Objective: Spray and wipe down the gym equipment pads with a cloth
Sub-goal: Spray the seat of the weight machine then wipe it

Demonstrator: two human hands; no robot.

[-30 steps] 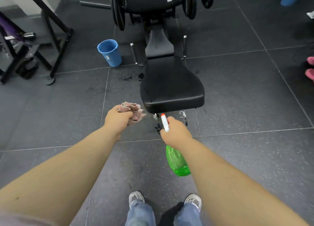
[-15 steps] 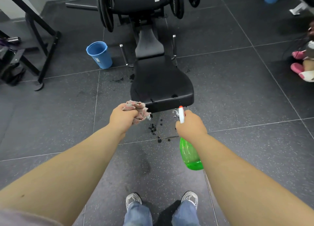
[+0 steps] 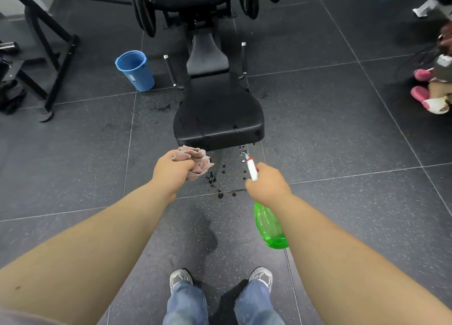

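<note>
A black padded seat of a gym machine stands on the floor ahead of me, with a smaller black pad behind it. My left hand grips a bunched pink-grey cloth just in front of the seat's near left corner. My right hand holds a green spray bottle by its neck. Its white nozzle with a red tip points toward the seat's near edge. Dark wet drops lie on the floor below the seat.
A blue bucket stands left of the machine. Weight plates hang at the back. A black frame is on the far left. A person's feet in pink slippers are at the right edge. My shoes stand on grey floor tiles.
The view has shifted, so the seat sits more centrally. My right hand with the bottle has moved right and apart from my left hand. Both grips are unchanged.
</note>
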